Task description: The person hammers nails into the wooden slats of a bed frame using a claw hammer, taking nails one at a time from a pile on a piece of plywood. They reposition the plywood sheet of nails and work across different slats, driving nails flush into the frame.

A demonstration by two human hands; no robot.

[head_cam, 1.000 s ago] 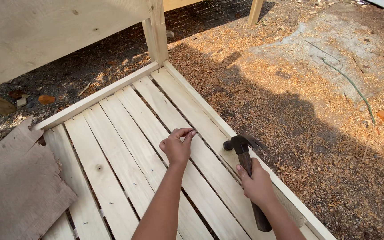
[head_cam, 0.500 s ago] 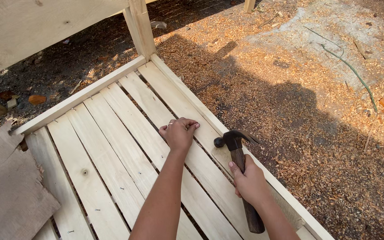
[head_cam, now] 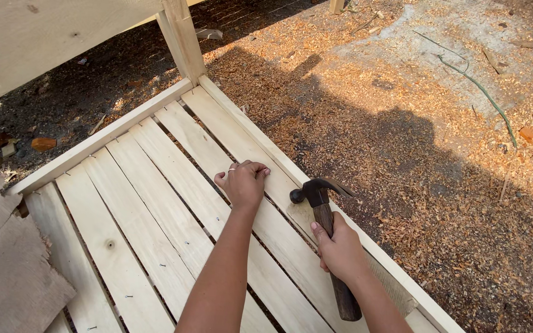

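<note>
Near the middle of the frame, the left hand (head_cam: 242,183) is resting on a pale slat (head_cam: 217,154), fingers curled as if pinching a nail, though none is showing. Just to its lower right, the right hand (head_cam: 340,250) is gripping the hammer (head_cam: 323,213) by its dark handle, head hovering beside the slat. This looks like the nail-setting step; next, a careful, light tap is needed.

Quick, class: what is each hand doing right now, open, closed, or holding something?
Left hand: curled, fingertips pinched on a slat; what it pinches cannot be told.
Right hand: closed around the hammer handle.
</note>
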